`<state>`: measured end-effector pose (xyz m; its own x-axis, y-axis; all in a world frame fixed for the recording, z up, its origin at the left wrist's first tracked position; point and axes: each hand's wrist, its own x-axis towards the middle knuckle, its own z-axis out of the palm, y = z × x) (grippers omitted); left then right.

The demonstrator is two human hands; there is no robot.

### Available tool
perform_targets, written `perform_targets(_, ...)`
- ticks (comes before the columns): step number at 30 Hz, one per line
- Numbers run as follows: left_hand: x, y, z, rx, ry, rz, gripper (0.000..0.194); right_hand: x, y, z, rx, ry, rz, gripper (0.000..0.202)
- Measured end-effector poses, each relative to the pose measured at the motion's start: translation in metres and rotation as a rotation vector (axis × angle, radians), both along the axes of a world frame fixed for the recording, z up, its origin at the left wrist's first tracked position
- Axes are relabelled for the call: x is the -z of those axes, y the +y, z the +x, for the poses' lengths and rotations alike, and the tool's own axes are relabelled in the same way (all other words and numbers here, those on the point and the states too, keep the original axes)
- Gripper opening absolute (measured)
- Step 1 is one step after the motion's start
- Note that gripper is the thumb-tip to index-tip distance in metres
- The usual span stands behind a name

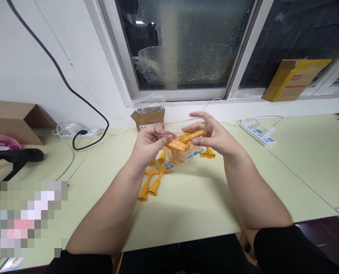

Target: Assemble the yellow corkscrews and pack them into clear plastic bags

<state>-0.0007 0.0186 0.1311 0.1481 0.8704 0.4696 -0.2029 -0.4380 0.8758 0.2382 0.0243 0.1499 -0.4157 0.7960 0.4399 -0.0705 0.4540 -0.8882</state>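
At my twelve o'clock, above the worktop [183, 213], the clear plastic bag [176, 158] looks limp and slippery, its yellow plastic pieces [177, 145] light but stiff. My left fingers [162, 141] pinch the bag's nine-o'clock side, probably the surest hold; my right fingers [198, 126] spread apart at three.

A workroom or office is suggested: a long, pale surface [183, 213] is set against a white wall [24, 64] beneath framed windows [183, 38], power strips [255, 133] are laid along it, and cardboard boxes [7, 114] are placed about.
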Motion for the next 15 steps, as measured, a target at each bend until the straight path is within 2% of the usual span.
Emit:
perform_targets(3, 0.001, 0.003, -0.004, -0.045, 0.033, 0.004, 0.028, 0.005, 0.006, 0.003, -0.030, -0.088, -0.047, 0.038)
perform_targets(8, -0.006, 0.002, -0.012, -0.164, 0.185, 0.034, 0.034, 0.009, 0.013, 0.000, 0.077, -0.022, -0.032, 0.033)
perform_targets(11, -0.005, 0.003, -0.011, -0.110, 0.075, -0.088, 0.040, 0.011, 0.014, -0.006, 0.154, -0.016, -0.005, 0.034)
perform_targets(15, 0.007, 0.010, -0.004, 0.060, -0.037, -0.296, 0.053, 0.015, 0.014, -0.014, 0.308, -0.055, -0.022, 0.039)
